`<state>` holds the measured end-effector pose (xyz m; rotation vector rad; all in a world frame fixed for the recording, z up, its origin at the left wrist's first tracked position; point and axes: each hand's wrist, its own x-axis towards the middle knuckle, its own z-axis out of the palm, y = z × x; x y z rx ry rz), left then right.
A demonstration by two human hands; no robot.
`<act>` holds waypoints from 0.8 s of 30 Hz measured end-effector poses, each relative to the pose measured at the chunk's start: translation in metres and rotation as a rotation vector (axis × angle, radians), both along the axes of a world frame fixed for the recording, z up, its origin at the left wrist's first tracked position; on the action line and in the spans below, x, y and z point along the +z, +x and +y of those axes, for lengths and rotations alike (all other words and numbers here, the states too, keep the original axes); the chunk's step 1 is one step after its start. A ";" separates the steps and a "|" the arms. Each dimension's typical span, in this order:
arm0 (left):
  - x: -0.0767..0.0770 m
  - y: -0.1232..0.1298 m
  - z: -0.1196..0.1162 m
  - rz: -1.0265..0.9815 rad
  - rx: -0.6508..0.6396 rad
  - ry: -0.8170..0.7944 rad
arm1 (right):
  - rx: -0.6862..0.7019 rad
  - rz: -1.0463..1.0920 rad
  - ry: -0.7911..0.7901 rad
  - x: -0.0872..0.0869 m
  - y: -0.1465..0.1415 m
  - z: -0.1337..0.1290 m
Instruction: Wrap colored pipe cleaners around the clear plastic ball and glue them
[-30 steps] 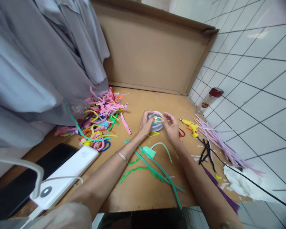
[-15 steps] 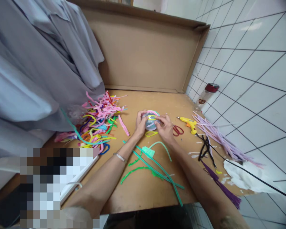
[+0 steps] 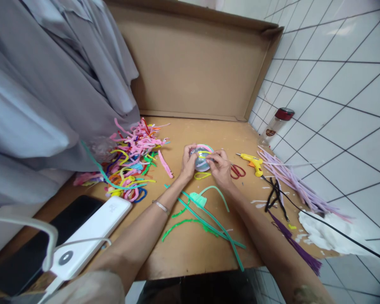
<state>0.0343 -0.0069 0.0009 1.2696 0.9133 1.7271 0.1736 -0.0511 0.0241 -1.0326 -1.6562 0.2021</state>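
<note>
My left hand (image 3: 188, 162) is wrapped round the left side of a clear round ball (image 3: 201, 165) with pink, green, yellow and lilac pipe-cleaner strips on it. At the ball's right side, my right hand (image 3: 220, 165) is closed, thumb and fingertips pinched at the end of the yellow pipe cleaner (image 3: 204, 153). The fingers partly hide that end. Just below the ball lies a yellow loop (image 3: 202, 175). Red-handled scissors (image 3: 238, 171) lie beside my right hand, partly hidden by it. Under my forearms are teal pipe cleaners (image 3: 215, 223) and a mint-green piece (image 3: 197, 199).
A heap of coloured pipe cleaners (image 3: 136, 156) lies at left, near a white power bank (image 3: 93, 236) and a black phone (image 3: 72, 217). To the right are a yellow glue gun (image 3: 253, 164), lilac pipe cleaners (image 3: 296, 181), a purple tassel (image 3: 296, 245) and a bottle (image 3: 274, 126). A cardboard panel (image 3: 196, 67) stands behind.
My right fingers have shifted slightly right along the ball, to the yellow strip's end. My left hand keeps its hold. The whole view has moved slightly.
</note>
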 end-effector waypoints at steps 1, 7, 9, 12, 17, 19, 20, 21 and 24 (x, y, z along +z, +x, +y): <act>0.000 0.000 0.000 0.002 0.001 0.001 | 0.004 -0.005 -0.001 0.000 0.000 0.000; 0.001 0.000 -0.002 0.041 0.012 0.003 | 0.017 -0.044 -0.026 0.001 0.003 0.001; 0.001 0.000 -0.003 0.054 0.008 0.005 | 0.010 -0.059 -0.034 0.001 0.004 0.001; 0.000 -0.001 -0.003 0.070 0.004 0.010 | 0.020 -0.065 -0.032 0.001 0.006 0.002; -0.002 -0.001 -0.002 0.101 0.002 0.019 | 0.043 -0.039 -0.034 0.001 0.008 0.005; -0.002 -0.002 -0.001 0.110 -0.002 0.025 | 0.054 -0.025 -0.038 0.002 0.009 0.006; -0.002 -0.002 -0.001 0.114 -0.005 0.027 | 0.061 -0.021 -0.042 0.002 0.009 0.006; -0.002 -0.002 -0.001 0.118 -0.007 0.028 | 0.069 -0.019 -0.048 0.003 0.010 0.006; -0.001 -0.002 -0.001 0.127 -0.015 0.028 | 0.090 -0.012 -0.065 0.003 0.012 0.008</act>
